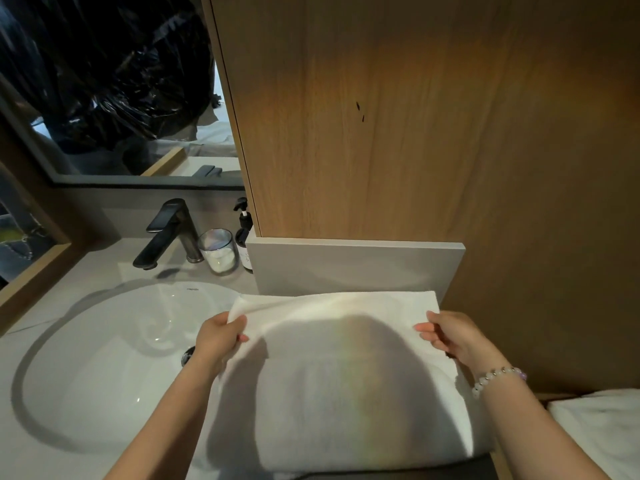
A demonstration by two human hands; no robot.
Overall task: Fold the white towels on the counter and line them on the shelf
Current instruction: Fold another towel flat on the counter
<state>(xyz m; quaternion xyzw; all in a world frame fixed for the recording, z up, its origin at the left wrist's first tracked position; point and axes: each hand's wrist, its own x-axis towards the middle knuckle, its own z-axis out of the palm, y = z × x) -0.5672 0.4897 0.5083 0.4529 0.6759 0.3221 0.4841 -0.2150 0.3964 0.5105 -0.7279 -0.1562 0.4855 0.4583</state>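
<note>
A white towel (339, 368) lies spread on the counter to the right of the sink, partly folded, with its far edge against a grey backsplash. My left hand (220, 337) pinches the towel's upper layer at its left edge, thumb on top. My right hand (450, 336) pinches the same layer at the right edge; a bead bracelet is on that wrist. A shadow covers the towel's middle. Another white towel (602, 431) shows at the lower right corner.
A white oval sink (104, 348) fills the left, with a dark faucet (169, 230) behind it. A glass candle jar (218, 251) and a dark pump bottle (244, 237) stand by the grey backsplash (353, 266). A wooden panel (415, 116) rises behind; a mirror (114, 84) is upper left.
</note>
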